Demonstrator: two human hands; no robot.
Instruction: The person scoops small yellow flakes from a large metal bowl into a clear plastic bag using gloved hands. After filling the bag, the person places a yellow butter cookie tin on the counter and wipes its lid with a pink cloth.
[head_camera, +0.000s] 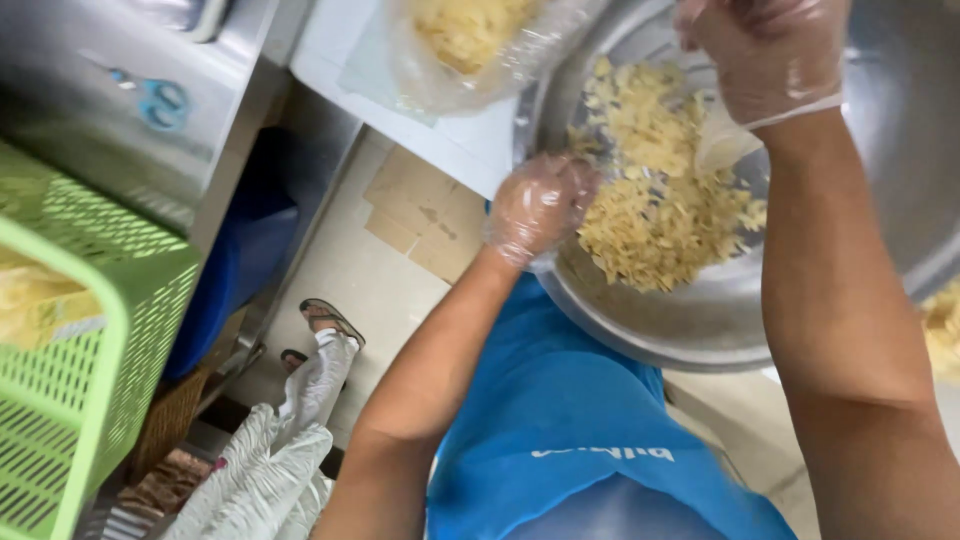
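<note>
Two gloved hands work at a big steel bowl (700, 330), which I take as landmark. The left hand (538, 205) is at the bowl's near-left rim, fingers curled almost into a fist inside a thin plastic glove; if it holds some pieces, I cannot tell. The right hand (770, 55) is above the bowl's middle, fingers bent down and pinched on smth pale, maybe a small plastic piece (722, 145), not sure.

The pale yellow chopped pieces (650, 200) lie in a heap inside the bowl, w/ more in a clear plastic bag (470, 50) just beyond the rim. They look light, loose, soft and probably a bit sticky, so better scooped w/ cupped fingers than pinched. A green plastic basket (90, 330) stands well left of the bowl.
</note>
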